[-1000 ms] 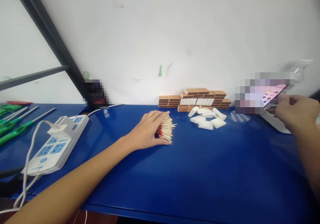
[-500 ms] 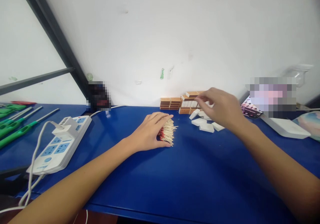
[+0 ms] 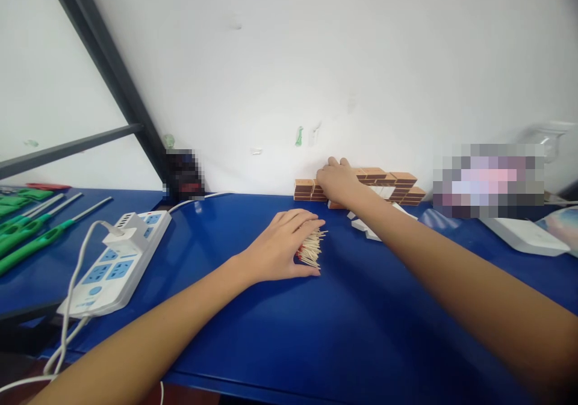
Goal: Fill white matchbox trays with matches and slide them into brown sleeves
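On the blue tabletop (image 3: 343,333), my left hand (image 3: 277,245) curves around a pile of loose wooden matches (image 3: 311,250), thumb at the near side and fingers at the far side. The red heads lie towards the palm. Against the wall stands a row of stacked brown matchboxes (image 3: 404,182). My right hand (image 3: 338,182) is at the left part of this stack, its fingers bent over the upper boxes; the fingertips are hidden. Several small white pieces (image 3: 361,225) lie in front of the stack, partly covered by my right forearm.
A white power strip (image 3: 129,281) with a plugged-in adapter and cables lies at the left. Green long-necked lighters (image 3: 45,236) are beyond it. At the right are a flat white box (image 3: 526,236) and a blurred-out object (image 3: 490,179). A dark metal frame bar (image 3: 102,50) slants along the left.
My right hand has moved left and down from above the white pieces to the matchbox stack. My left hand stays around the matches. The view has shifted slightly.
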Demonstrator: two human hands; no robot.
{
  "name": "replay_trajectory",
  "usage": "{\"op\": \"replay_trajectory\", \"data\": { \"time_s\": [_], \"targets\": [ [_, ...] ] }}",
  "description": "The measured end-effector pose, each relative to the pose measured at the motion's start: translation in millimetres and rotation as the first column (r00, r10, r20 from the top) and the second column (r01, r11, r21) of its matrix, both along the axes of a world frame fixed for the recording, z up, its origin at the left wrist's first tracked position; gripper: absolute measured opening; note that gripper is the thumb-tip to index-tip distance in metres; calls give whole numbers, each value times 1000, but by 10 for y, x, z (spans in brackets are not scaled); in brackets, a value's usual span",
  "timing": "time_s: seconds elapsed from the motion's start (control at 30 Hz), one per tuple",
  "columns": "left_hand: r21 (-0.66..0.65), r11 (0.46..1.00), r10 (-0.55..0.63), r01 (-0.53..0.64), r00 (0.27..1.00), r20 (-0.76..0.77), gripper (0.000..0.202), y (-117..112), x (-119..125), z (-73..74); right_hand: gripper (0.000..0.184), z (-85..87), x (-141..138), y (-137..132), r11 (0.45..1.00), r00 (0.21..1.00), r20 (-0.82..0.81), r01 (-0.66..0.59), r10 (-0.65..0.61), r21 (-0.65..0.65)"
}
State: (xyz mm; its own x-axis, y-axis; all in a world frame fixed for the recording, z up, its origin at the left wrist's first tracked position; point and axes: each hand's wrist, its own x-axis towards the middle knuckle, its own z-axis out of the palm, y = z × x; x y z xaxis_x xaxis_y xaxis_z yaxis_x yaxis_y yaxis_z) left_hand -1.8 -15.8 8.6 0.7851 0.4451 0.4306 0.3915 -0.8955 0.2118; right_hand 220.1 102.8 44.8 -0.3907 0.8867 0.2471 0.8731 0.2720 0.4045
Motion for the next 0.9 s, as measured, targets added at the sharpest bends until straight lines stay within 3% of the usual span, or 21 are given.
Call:
{"op": "replay_trajectory", "data": {
  "time_s": [0.5,0.63,0.9],
  "targets": [
    [22,1000,-2,2,1000,9,93,13,4,-31,30,3,-4,-1,999,995,95,-30,27,30],
    [14,1000,-11,11,1000,25,92,8,4,-28,23,14,17,9,998,990,128,-57,55,18],
    [24,1000,7,-7,1000,-7,92,3,-4,-5,20,178,46,-61,984,969,177,-179,173,15]
  ]
}}
